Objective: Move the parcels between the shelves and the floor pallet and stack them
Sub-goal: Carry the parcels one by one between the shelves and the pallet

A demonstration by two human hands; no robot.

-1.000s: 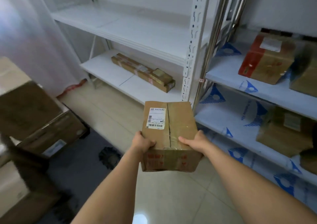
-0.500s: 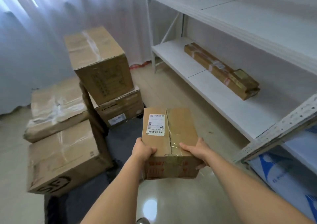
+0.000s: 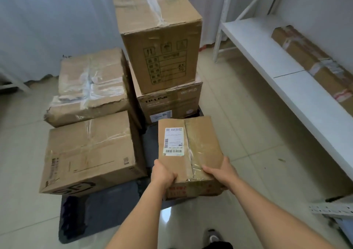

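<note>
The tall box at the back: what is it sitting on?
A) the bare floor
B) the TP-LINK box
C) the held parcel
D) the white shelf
B: the tall box rests on top of the TP-LINK box, which stands on the dark pallet.

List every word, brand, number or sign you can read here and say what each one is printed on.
"TP-LINK": front of the lower box in the right stack.
"45" and "56": printed table on the tall top box, under handling pictograms.
Large dark logo, partly cut off: near-left box.
White shipping label with barcodes on the held parcel: too small to read.
</note>
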